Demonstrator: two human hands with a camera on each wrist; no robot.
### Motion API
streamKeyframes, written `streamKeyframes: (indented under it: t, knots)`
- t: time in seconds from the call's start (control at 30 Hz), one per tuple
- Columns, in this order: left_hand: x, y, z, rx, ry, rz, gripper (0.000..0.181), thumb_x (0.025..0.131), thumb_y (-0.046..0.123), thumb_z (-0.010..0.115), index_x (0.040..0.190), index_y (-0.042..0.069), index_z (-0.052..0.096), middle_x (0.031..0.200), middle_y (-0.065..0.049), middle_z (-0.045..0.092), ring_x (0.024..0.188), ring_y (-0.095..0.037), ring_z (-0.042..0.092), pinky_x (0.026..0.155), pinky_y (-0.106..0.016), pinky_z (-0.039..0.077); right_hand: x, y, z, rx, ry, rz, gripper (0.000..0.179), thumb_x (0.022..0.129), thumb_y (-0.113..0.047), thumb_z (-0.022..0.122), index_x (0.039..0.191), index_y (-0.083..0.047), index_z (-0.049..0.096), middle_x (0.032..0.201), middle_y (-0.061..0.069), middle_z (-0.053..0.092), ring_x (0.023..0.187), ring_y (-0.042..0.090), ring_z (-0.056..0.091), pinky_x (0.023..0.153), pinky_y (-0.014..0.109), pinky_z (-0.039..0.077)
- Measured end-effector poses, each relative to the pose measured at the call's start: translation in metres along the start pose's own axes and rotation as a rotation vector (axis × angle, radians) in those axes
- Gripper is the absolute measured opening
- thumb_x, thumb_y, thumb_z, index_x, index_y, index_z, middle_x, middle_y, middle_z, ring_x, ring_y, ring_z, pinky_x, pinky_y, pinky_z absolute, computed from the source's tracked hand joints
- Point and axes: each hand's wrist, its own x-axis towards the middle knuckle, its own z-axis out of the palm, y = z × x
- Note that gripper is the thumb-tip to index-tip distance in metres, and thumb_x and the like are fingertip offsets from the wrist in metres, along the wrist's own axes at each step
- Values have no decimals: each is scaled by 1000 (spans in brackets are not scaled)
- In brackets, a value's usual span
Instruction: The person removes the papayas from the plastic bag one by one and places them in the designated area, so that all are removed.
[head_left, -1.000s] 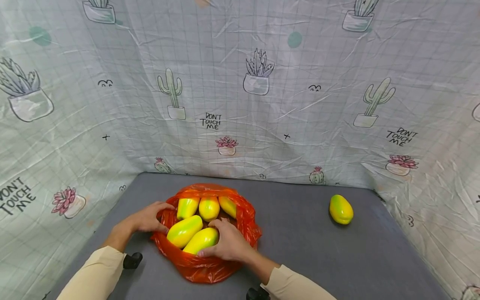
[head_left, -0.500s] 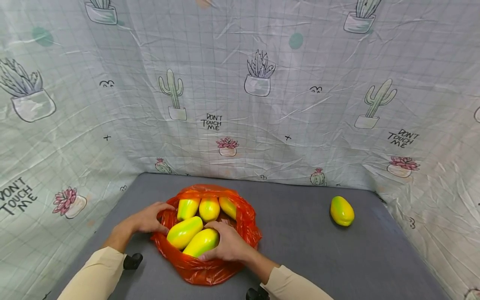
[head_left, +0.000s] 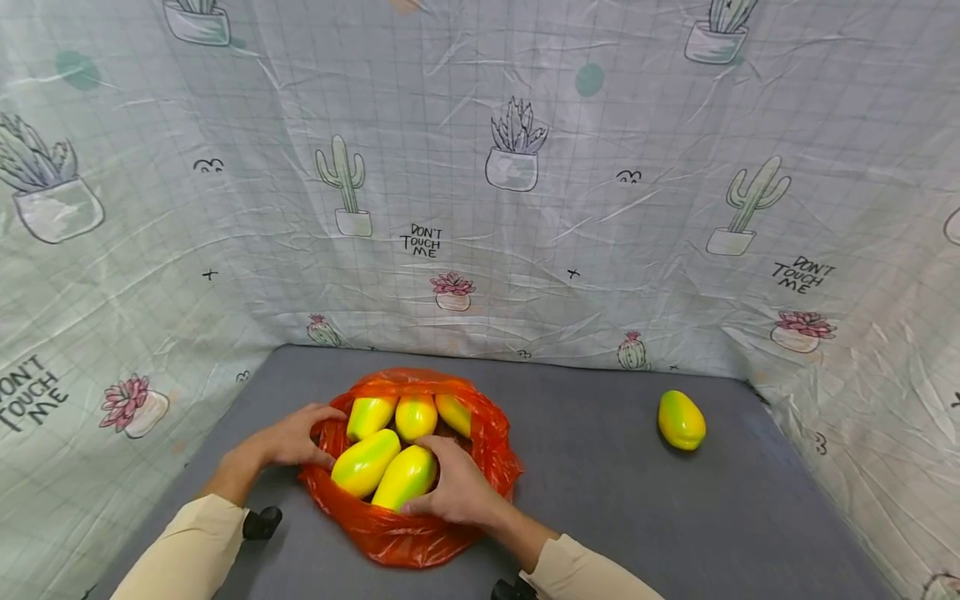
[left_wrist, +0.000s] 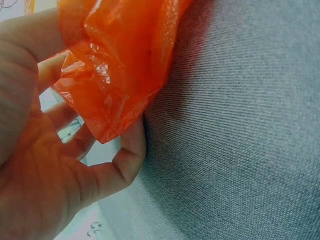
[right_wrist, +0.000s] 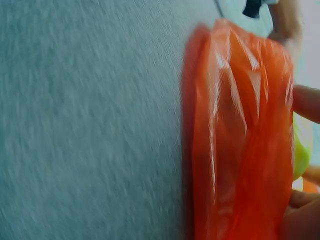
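Observation:
An orange-red plastic bag point(head_left: 408, 542) lies wide open on the grey table, with several yellow-green papayas inside. My left hand point(head_left: 300, 435) holds the bag's left rim; in the left wrist view, the thumb and fingers of the left hand point(left_wrist: 45, 165) are around the thin plastic. Reaching in from the right, my right hand point(head_left: 463, 487) grips the near papaya point(head_left: 403, 479), thumb on the near side and fingers over the far side. Left of it lies another papaya point(head_left: 366, 464). In the right wrist view, the bag wall point(right_wrist: 240, 140) hides most of that hand.
One papaya point(head_left: 682, 420) lies by itself on the right part of the grey table point(head_left: 592, 492). A cactus-printed cloth point(head_left: 480, 208) hangs behind the table and along both sides. Farther back in the bag sits another papaya point(head_left: 416, 417).
The near papaya has turned a little more upright and shifted slightly right under my right hand. The papayas beside and behind it moved slightly. My left hand stays at the bag's rim.

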Motion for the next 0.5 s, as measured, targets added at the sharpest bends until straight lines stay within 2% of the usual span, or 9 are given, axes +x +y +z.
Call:
streamKeyframes:
  t: [0.27, 0.4, 0.5]
  knots:
    - [2, -2, 0, -4, -4, 4, 78, 73, 28, 91, 140, 9, 58, 147, -30, 45, 128, -49, 48, 107, -69, 45, 0, -9, 15, -116, 10, 59, 108, 68, -51, 95, 156, -14, 42, 149, 10, 50, 135, 27, 47, 112, 48, 46]
    - [1, -2, 0, -7, -7, 1, 78, 73, 28, 91, 141, 9, 58, 148, -30, 45, 129, -50, 47, 108, -71, 44, -1, -13, 19, -174, 28, 79, 114, 65, -57, 95, 155, -13, 40, 140, 11, 50, 127, 26, 47, 106, 44, 49]
    - [1, -2, 0, -9, -9, 7, 78, 73, 29, 91, 141, 9, 58, 148, -30, 45, 129, -50, 47, 108, -71, 43, -2, -15, 22, -219, 43, 87, 119, 63, -63, 94, 155, -11, 38, 137, 11, 50, 127, 26, 45, 108, 45, 49]
